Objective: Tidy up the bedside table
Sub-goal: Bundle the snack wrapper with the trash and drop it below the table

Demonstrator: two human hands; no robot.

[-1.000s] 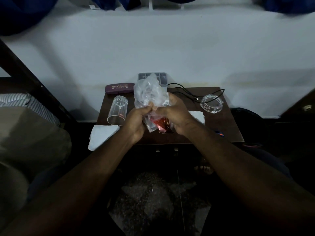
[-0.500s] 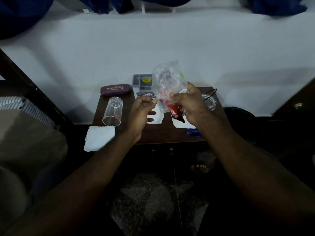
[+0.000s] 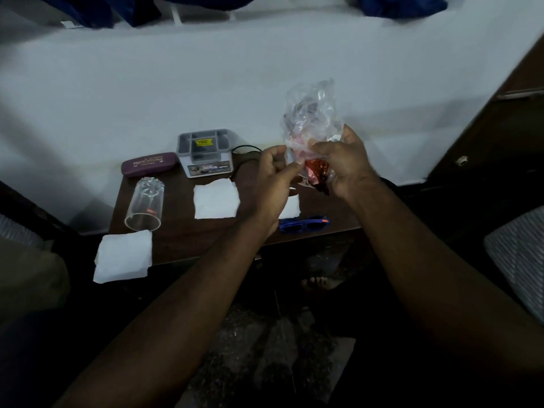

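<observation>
Bedside table (image 3: 182, 240): three napkins (image 3: 123, 254) (image 3: 216, 198) (image 3: 290, 207), one glass (image 3: 144, 207); left hand (image 3: 273, 184) and right hand (image 3: 350, 169) pinch one bag (image 3: 312, 113).

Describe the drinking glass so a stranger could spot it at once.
Start at the dark wooden bedside table against the white wall. Near its left edge, in front of the maroon spectacle case, is the clear glass. Unlike the flat white tissues nearby, it is see-through and lies on its side, mouth toward the camera.

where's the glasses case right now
Head view: the maroon glasses case lies at the back left of the table, beside the grey organiser, behind the lying glass.
</observation>
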